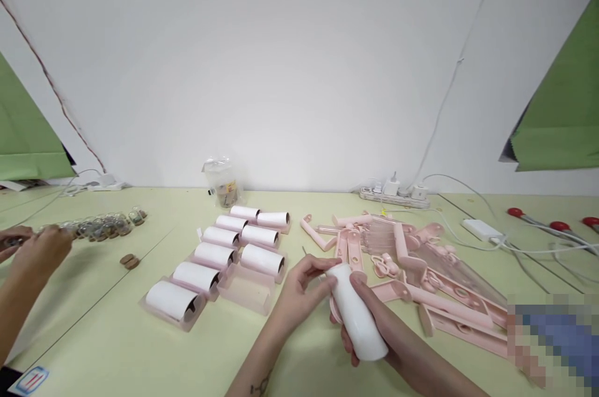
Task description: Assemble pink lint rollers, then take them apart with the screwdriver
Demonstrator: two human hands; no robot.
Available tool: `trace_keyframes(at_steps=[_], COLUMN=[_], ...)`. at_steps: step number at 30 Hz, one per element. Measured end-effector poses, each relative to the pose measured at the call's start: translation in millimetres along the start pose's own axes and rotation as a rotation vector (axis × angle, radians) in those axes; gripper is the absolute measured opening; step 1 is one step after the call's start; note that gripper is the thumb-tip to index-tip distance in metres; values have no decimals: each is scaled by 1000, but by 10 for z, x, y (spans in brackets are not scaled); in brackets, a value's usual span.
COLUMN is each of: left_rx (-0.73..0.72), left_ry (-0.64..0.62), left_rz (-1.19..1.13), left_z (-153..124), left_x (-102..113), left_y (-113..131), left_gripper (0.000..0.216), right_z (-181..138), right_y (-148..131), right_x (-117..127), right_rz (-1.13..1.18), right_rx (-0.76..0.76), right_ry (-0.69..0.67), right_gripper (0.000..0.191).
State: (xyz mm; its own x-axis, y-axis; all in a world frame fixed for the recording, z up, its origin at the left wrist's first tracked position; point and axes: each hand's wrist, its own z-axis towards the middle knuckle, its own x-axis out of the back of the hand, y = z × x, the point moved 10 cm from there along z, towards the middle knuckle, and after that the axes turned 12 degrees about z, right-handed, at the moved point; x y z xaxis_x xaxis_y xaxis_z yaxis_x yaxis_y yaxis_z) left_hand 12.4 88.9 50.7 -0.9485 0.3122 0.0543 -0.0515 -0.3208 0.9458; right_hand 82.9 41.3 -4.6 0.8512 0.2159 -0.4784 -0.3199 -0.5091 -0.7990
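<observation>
A white paper-like roll (359, 319) is held tilted in front of me, its lower end toward me. My right hand (374, 313) wraps around it from the right, thumb along the upper side. With thumb and fingers closed, my left hand (306, 288) pinches the roll's upper left edge. Beneath the roll a bit of pink shows, mostly hidden by my fingers. To the left stand two rows of pale pink trays, several holding white rolls (173, 300) with dark insides. One tray (248, 288) near my left hand holds no roll.
Pink plastic parts (449, 306) and clear strips lie piled on the right. Behind them are a power strip (395, 197) and white cables. A clear bag (222, 181) stands by the wall. At far left, another person's hand (49, 250) is near small glass domes (105, 225). Red-tipped tools (559, 226) lie far right.
</observation>
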Motion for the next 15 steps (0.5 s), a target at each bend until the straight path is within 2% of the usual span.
trace_keyframes(at_steps=[2,3,6,9,15], left_rx=[-12,-37,-204,-361,-589], left_ry=[-7,28,245,378,397], left_rz=[-53,-67,-16,127,553], left_z=[7,14,-20,-130,-326], left_x=[-8,35,300,451,338], left_y=[4,28,196,346,537], left_gripper=[20,21,16,18,34], right_z=[20,35,66,87,140], right_y=[-19,-60,-259,-347,-273], right_x=[43,68,173,247,214], right_rz=[24,66,233,300,273], right_rx=[22,61,231,281,229], right_ry=[7,5,-7,-22,-50], right_gripper=[57,54,46,52,71])
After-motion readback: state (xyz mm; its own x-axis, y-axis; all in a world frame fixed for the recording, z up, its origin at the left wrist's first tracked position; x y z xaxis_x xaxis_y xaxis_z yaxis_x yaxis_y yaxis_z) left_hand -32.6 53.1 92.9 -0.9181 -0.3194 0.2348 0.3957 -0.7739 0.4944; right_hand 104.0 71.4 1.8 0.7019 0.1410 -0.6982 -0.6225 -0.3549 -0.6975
